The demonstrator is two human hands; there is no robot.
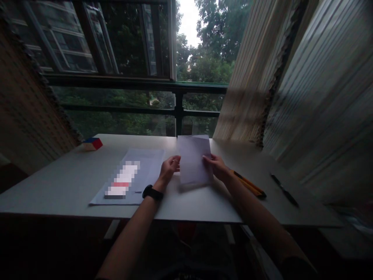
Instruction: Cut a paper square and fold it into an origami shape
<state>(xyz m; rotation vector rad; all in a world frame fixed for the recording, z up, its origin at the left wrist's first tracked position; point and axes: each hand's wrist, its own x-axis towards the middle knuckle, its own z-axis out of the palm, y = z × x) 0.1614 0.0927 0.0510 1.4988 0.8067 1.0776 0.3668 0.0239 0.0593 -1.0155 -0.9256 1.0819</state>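
Observation:
A white sheet of paper (194, 157) stands tilted up above the white table (70, 182), held by both hands. My left hand (169, 169) pinches its left edge; a black watch sits on that wrist. My right hand (217, 166) grips its right edge with the fingers curled round it. The sheet's lower edge is near the tabletop.
A larger printed sheet (131, 177) lies flat to the left of the hands. A colourful cube (92, 143) sits at the far left corner. An orange pencil (249, 184) and a black pen (284, 189) lie to the right. Window bars and curtains stand behind.

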